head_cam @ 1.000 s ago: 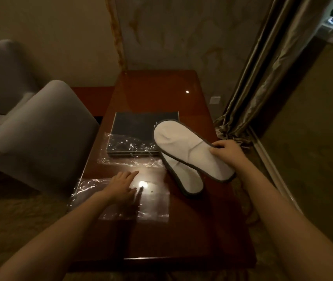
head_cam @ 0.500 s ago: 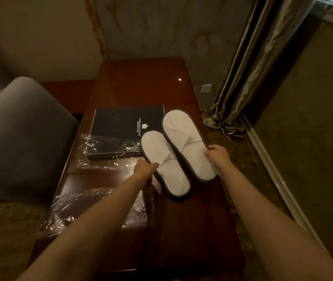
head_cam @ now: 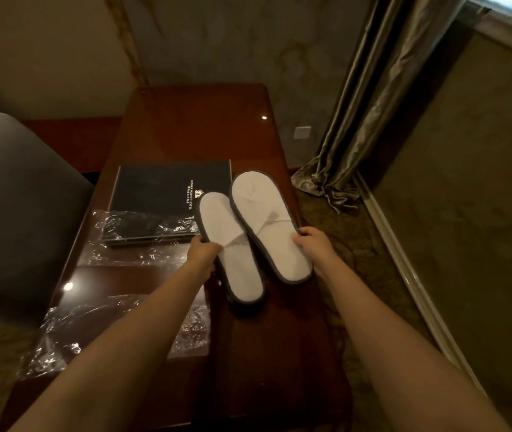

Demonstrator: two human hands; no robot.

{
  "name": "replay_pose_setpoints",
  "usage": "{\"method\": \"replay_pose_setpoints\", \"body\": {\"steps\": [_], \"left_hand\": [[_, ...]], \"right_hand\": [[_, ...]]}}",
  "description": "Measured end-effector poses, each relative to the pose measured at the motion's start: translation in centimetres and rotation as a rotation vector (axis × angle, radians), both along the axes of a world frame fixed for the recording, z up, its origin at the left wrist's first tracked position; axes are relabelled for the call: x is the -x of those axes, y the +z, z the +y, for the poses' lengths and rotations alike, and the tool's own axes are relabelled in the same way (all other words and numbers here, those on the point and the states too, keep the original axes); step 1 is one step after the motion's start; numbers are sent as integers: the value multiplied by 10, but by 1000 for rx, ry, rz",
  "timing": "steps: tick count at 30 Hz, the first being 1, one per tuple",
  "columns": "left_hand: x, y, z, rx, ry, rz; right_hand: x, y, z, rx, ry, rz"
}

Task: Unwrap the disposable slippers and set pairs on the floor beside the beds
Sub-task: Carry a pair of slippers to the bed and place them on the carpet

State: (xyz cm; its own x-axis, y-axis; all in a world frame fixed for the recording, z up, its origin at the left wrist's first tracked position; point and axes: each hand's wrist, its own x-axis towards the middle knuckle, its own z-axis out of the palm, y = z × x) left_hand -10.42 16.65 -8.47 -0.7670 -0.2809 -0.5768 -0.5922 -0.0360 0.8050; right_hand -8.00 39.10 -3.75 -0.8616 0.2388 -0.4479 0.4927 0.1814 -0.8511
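Nearest on the dark wooden bench (head_cam: 201,129), under the left forearm, lies a crumpled clear wrapper (head_cam: 108,325). Just past it the left grip (head_cam: 203,251) pinches the edge of the left slipper (head_cam: 232,247) and the right grip (head_cam: 313,246) holds the side of the right slipper (head_cam: 267,226), both white, unwrapped, overlapping and seemingly raised slightly off the wood. Farther back a second wrapper (head_cam: 133,244) drapes over a dark hotel folder (head_cam: 161,188), a curtain (head_cam: 373,104) beyond.
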Motion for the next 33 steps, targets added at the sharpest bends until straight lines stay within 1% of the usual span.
{"method": "replay_pose_setpoints", "body": {"steps": [5,10,15,18,24,29,33], "left_hand": [[-5,28,-16,-159,31,88],[-17,62,-53,-207,119,179],[-48,94,-108,-222,238,230],[-75,109,-148,-249,332,282],[-145,129,-247,-230,605,371],[-219,133,-346,-239,780,403],[-280,133,-420,-218,900,434]], "right_hand": [[10,18,-14,64,27,69],[20,38,-50,132,89,151],[24,55,-110,173,207,211],[18,63,-157,197,308,224],[-11,73,-274,212,540,254],[-61,75,-393,303,683,232],[-107,66,-484,323,809,218]]}}
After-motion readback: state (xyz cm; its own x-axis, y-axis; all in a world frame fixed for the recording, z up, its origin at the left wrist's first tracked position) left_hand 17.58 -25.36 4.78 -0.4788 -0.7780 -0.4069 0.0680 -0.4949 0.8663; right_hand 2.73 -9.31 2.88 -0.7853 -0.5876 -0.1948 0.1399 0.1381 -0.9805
